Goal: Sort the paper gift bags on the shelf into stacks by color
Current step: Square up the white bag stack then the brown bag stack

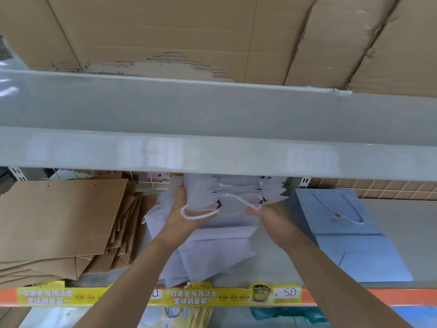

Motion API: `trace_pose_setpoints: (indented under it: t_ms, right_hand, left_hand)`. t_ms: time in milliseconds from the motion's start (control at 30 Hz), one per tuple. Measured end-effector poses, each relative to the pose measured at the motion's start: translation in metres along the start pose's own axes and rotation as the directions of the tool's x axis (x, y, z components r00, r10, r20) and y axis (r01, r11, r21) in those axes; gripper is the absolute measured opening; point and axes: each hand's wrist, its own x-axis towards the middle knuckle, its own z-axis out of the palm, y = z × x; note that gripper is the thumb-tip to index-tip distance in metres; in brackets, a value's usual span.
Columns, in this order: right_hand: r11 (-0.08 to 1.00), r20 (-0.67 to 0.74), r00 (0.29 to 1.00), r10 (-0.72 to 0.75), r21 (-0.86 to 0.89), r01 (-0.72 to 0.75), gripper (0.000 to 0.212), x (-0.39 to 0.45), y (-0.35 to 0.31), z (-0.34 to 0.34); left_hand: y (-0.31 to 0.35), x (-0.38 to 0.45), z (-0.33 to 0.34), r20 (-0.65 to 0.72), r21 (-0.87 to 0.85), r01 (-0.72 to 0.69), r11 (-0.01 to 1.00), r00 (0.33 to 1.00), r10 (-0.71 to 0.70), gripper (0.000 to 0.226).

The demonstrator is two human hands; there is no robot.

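White gift bags [212, 237] with white twisted cord handles [199, 215] sit mid-shelf; left of them the kraft bags [61, 221] are plain brown, right of them the blue bags [350, 245] are pale blue with faint gold lettering. Below the white bags the shelf edge [378, 297] is orange, with yellow price strips [234, 294] lettered in white. Above, the cardboard [165, 31] is tan, the upper shelf [212, 129] pale grey

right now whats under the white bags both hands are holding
Under the white gift bags held by the left hand and right hand lie more white bags, fanned on the shelf. How many, and anything beneath them, is covered.
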Motion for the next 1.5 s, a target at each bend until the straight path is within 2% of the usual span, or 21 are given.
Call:
trace_pose_setpoints:
  t_ms: [133,167,200,267,300,367,467,567,700,767,867,933,1000,1033,1100,1133,1167,1200,1267,1400,1500]
  right_hand:
    - [0.997,-0.013,1.0,-0.007,0.07,0.008,0.019,0.0,-0.003,-0.003]
    - [0.991,-0.018,1.0,-0.017,0.131,0.019,0.026,0.001,-0.007,-0.005]
    - [0.979,-0.004,0.998,-0.064,0.192,0.063,0.041,0.002,-0.009,-0.008]
    - [0.961,0.049,0.989,-0.137,0.25,0.12,0.054,-0.002,-0.014,-0.013]
    - [0.968,0.075,0.989,-0.131,0.227,0.111,0.052,-0.007,-0.011,-0.015]
    - [0.99,0.063,0.998,-0.031,0.141,0.022,0.045,-0.018,0.003,-0.02]
    - [0.991,0.023,0.997,0.07,0.115,-0.072,0.052,-0.022,0.013,-0.03]
    - [0.988,0.052,0.995,0.09,0.12,-0.095,0.056,-0.022,0.013,-0.024]
    - [0.988,0.014,0.998,0.063,0.143,-0.064,0.04,-0.022,0.01,-0.024]
    - [0.984,-0.017,1.0,0.023,0.178,-0.02,0.041,-0.017,0.008,-0.035]
    - [0.973,-0.128,0.99,0.06,0.229,-0.029,0.031,-0.012,0.011,-0.06]
    - [0.973,-0.171,0.981,0.095,0.224,-0.055,0.027,-0.013,0.016,-0.069]
    - [0.969,-0.228,0.963,0.14,0.229,-0.087,0.031,-0.012,0.021,-0.075]
    - [0.968,-0.259,0.951,0.169,0.225,-0.111,0.035,-0.01,0.024,-0.078]
    - [0.962,-0.295,0.926,0.237,0.207,-0.18,0.037,-0.008,0.03,-0.082]
    - [0.955,-0.299,0.914,0.273,0.197,-0.221,0.035,-0.006,0.035,-0.083]
    - [0.947,-0.299,0.904,0.307,0.185,-0.261,0.032,-0.006,0.039,-0.082]
    - [0.94,-0.299,0.893,0.336,0.174,-0.295,0.028,-0.005,0.044,-0.081]
    - [0.929,-0.309,0.877,0.367,0.175,-0.327,0.022,-0.004,0.054,-0.077]
    - [0.927,-0.284,0.884,0.371,0.169,-0.334,0.023,-0.004,0.067,-0.073]
    - [0.929,-0.213,0.906,0.365,0.141,-0.341,0.027,-0.004,0.067,-0.064]
  left_hand:
    - [0.009,0.008,0.007,0.032,0.015,-0.036,0.999,0.999,0.036,0.066]
    - [0.014,0.012,0.012,0.018,-0.021,-0.065,0.998,0.998,0.065,0.065]
    - [0.018,0.016,0.017,-0.004,-0.049,-0.084,0.995,0.996,0.084,0.063]
    - [0.02,0.019,0.024,-0.014,-0.05,-0.052,0.997,0.999,0.051,0.071]
    - [0.014,0.016,0.024,0.002,-0.051,-0.009,0.999,1.0,0.009,0.078]
    - [-0.004,0.003,0.018,0.025,0.005,0.062,0.998,0.998,-0.062,0.085]
    - [-0.02,-0.01,0.011,0.024,0.119,0.104,0.987,0.994,-0.107,0.088]
    - [-0.026,-0.011,0.014,0.009,0.116,0.124,0.985,0.992,-0.126,0.082]
    - [-0.024,-0.016,0.03,-0.053,0.069,0.113,0.991,0.993,-0.109,0.056]
    - [-0.014,-0.015,0.04,0.017,0.049,0.127,0.991,0.992,-0.128,0.051]
    - [0.0,-0.013,0.052,0.188,0.014,0.176,0.984,0.966,-0.175,0.046]
    - [-0.001,-0.013,0.058,0.22,0.062,0.179,0.982,0.957,-0.188,0.039]
    - [-0.007,-0.01,0.054,0.127,0.193,0.172,0.966,0.972,-0.198,0.044]
    - [-0.011,-0.007,0.047,0.033,0.335,0.178,0.925,0.979,-0.2,0.049]
    - [-0.022,0.003,0.027,-0.202,0.663,0.283,0.693,0.959,-0.198,0.059]
    - [-0.028,0.007,0.016,-0.316,0.726,0.384,0.571,0.923,-0.219,0.063]
    - [-0.032,0.01,0.006,-0.405,0.725,0.48,0.495,0.877,-0.258,0.068]
    - [-0.035,0.013,-0.001,-0.468,0.695,0.552,0.461,0.834,-0.294,0.072]
    - [-0.039,0.016,-0.007,-0.552,0.611,0.637,0.469,0.768,-0.324,0.076]
    - [-0.042,0.018,-0.01,-0.632,0.457,0.685,0.567,0.699,-0.335,0.08]
    - [-0.04,0.02,-0.012,-0.61,0.393,0.678,0.621,0.698,-0.375,0.078]
